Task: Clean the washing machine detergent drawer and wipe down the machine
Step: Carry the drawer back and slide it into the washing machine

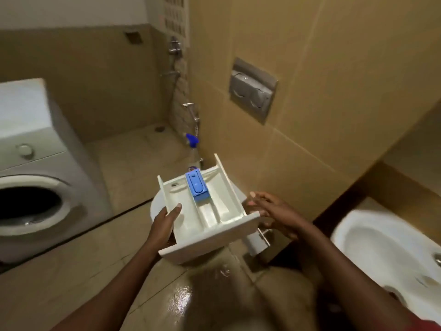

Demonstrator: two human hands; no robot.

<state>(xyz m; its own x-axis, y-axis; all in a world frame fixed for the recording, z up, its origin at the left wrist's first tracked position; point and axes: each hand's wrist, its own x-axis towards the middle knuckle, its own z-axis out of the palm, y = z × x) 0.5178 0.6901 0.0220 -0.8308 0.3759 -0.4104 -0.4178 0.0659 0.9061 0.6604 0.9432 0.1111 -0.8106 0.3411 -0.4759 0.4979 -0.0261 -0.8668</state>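
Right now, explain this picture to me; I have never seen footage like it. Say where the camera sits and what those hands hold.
No robot here: a person wears one camera on the head, looking down at their bare hands. The left hand grips the left wall of a white detergent drawer, held away from the washing machine at the left. A blue insert sits in its middle compartment. The right hand, fingers straight, is at the drawer's right edge; blur hides whether it touches. A sink is at the right.
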